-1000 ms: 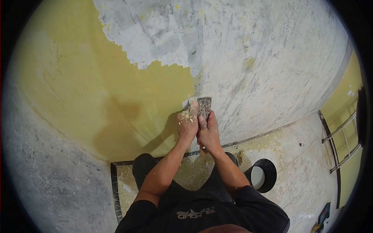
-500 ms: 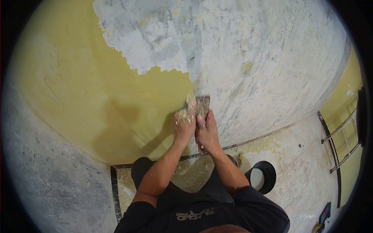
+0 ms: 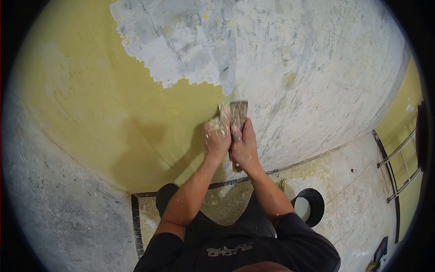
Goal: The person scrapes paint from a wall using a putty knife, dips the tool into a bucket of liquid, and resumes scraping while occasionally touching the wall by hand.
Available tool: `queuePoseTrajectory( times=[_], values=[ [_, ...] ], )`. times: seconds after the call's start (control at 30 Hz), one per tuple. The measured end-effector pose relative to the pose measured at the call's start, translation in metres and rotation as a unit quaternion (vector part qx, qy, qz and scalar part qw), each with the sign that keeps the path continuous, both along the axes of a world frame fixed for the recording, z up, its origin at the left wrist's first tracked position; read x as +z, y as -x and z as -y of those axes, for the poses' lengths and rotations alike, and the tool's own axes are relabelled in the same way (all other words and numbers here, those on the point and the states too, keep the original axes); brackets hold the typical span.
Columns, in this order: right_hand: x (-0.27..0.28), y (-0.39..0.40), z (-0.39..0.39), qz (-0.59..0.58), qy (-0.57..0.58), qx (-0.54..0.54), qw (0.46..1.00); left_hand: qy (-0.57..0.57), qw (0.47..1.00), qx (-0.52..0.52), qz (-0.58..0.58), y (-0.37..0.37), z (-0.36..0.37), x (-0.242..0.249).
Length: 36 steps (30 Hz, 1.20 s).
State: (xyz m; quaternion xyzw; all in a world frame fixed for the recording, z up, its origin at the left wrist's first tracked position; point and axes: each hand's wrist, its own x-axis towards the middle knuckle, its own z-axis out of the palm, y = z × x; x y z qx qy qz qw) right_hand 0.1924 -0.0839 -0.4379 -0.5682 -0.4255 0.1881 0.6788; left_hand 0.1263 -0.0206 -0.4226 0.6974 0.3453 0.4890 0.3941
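Note:
My right hand (image 3: 244, 147) is closed around the handle of a paint scraper (image 3: 239, 113). Its wide, smeared blade points up the wall, and the handle's brown end shows below my palm. Pressed against the scraper's left side is my left hand (image 3: 217, 140), its fingers curled in and partly hidden by pale crumbly paint scrapings (image 3: 216, 123). Flakes speckle both hands and forearms. The blade lies over the border where yellow paint (image 3: 167, 118) meets the scraped, grey-white wall (image 3: 299, 86).
A black bucket (image 3: 319, 208) with whitish contents stands on the floor to the right of my legs. Paint debris litters the tiles (image 3: 349, 199). A metal rack or ladder (image 3: 398, 152) is at the far right, with a dark object (image 3: 379, 254) at lower right.
Both hands and the scraper have moved slightly up the wall together. More of the blade shows now. The scrapings over my left fingers have shifted.

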Motion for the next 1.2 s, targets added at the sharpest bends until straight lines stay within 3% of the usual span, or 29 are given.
queuePoseTrajectory(
  times=[0.03, 0.1, 0.2, 0.3, 0.37, 0.43, 0.47, 0.57, 0.6, 0.67, 0.8, 0.9, 0.97, 1.07, 1.2],
  values=[
    [0.018, 0.004, 0.001, -0.035, 0.020, 0.029, 0.999, 0.003, 1.000, 0.000, 0.001, 0.004, 0.000, 0.011],
    [0.018, 0.005, -0.001, -0.033, 0.013, 0.034, 0.999, 0.113, 0.992, -0.056, -0.014, 0.010, 0.002, 0.032],
    [-0.021, 0.006, 0.010, -0.032, 0.039, 0.013, 0.999, 0.036, 0.999, -0.012, -0.019, 0.005, 0.006, -0.016],
    [-0.034, 0.006, 0.005, -0.002, -0.006, -0.006, 1.000, 0.017, 1.000, 0.025, 0.010, 0.001, 0.005, -0.020],
    [0.010, 0.011, 0.004, -0.032, 0.017, 0.020, 0.999, -0.001, 0.999, 0.043, 0.024, 0.004, 0.001, -0.001],
    [0.027, 0.010, -0.002, -0.034, 0.011, 0.058, 0.998, 0.102, 0.992, -0.029, 0.067, 0.011, 0.001, 0.031],
    [0.019, 0.008, -0.005, 0.000, -0.015, 0.049, 0.999, 0.021, 0.999, 0.007, 0.043, 0.009, -0.005, 0.018],
    [-0.024, 0.011, 0.012, -0.049, 0.042, 0.041, 0.997, -0.030, 0.998, 0.048, 0.024, 0.001, 0.001, -0.040],
    [-0.037, 0.012, 0.017, -0.049, 0.041, 0.043, 0.997, -0.031, 0.998, 0.049, 0.023, 0.003, 0.004, -0.052],
    [-0.050, 0.015, 0.023, -0.113, 0.076, 0.074, 0.988, 0.088, 0.995, 0.003, -0.041, 0.008, 0.011, -0.063],
    [-0.041, 0.017, 0.021, -0.125, 0.095, 0.072, 0.985, 0.081, 0.995, 0.004, -0.065, 0.009, 0.008, -0.056],
    [-0.051, 0.017, 0.015, -0.102, 0.059, 0.047, 0.992, 0.058, 0.998, 0.013, -0.036, 0.006, 0.009, -0.059],
    [-0.051, 0.015, 0.004, -0.007, 0.008, 0.018, 1.000, -0.028, 0.998, 0.059, 0.026, 0.002, 0.004, -0.052],
    [-0.039, 0.011, -0.008, 0.000, 0.006, 0.015, 1.000, 0.005, 0.999, 0.025, 0.041, 0.006, 0.001, -0.021],
    [-0.061, 0.013, 0.002, 0.017, 0.016, -0.019, 1.000, 0.041, 0.998, 0.029, -0.030, 0.009, 0.005, -0.053]
  ],
)
